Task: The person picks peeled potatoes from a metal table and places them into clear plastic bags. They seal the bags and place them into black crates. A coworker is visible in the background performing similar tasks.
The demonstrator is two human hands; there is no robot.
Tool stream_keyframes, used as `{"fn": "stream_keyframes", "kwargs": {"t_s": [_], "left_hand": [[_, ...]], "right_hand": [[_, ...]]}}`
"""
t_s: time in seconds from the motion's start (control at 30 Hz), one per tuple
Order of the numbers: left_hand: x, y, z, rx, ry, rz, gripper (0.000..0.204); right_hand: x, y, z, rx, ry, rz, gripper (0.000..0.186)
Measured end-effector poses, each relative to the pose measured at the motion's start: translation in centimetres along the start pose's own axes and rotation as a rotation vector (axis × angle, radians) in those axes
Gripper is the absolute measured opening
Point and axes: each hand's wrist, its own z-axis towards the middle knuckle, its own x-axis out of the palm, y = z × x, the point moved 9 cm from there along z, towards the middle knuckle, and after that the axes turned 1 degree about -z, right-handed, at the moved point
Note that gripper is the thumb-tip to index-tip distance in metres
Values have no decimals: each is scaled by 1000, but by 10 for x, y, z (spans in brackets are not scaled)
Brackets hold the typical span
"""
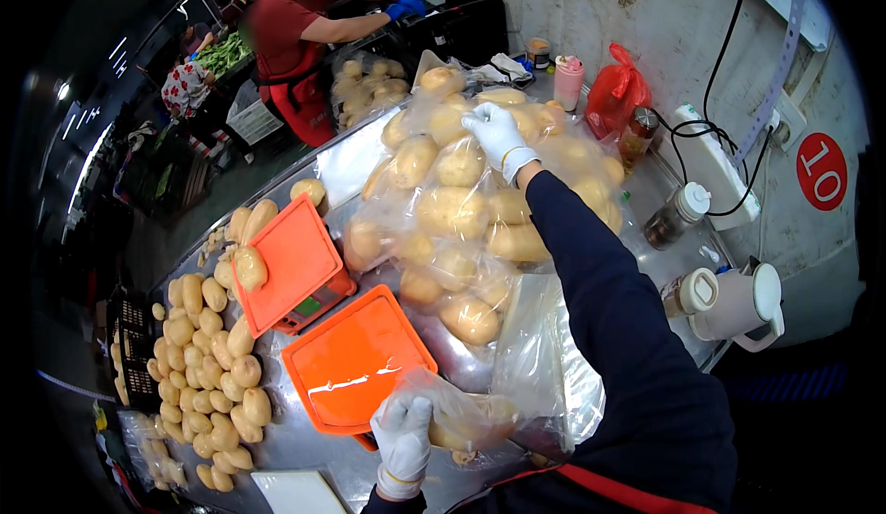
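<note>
My left hand (pixel 401 445), in a white glove, grips a clear plastic bag (pixel 461 412) with potatoes inside, low in the view beside an orange-lidded scale (pixel 355 348). My right hand (pixel 491 134), also gloved, reaches up onto a heap of bagged potatoes (pixel 457 209), its curled fingers closed on the plastic of one bag. A second orange-topped scale (pixel 291 246) carries a single potato (pixel 250 268). Loose potatoes (pixel 203 376) spread over the steel table (pixel 314 477) at the left. Flat empty plastic bags (pixel 540 357) lie under my right forearm.
Along the right stand a pitcher (pixel 729 302), jars (pixel 674 219), a pink cup (pixel 568 80), a red bag (pixel 618 94) and a power strip with cables (pixel 720 173) by the wall. A co-worker in red (pixel 286 43) works at black crates (pixel 471 25). A black basket (pixel 129 348) sits left.
</note>
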Motion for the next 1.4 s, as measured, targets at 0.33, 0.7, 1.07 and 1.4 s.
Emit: {"fn": "stream_keyframes", "kwargs": {"t_s": [0.33,0.7,1.07,1.4], "left_hand": [[-11,-75,-3,388,100,-166,20],[-11,-144,-68,735,148,358,17],[-68,-25,-134,191,104,-184,15],[-24,22,-134,240,404,54,17]], "right_hand": [[-2,225,-129,-220,277,-45,12],[8,293,-368,-158,836,-171,15],[-19,248,-396,22,657,-344,32],[55,202,-459,-333,725,-198,15]]}}
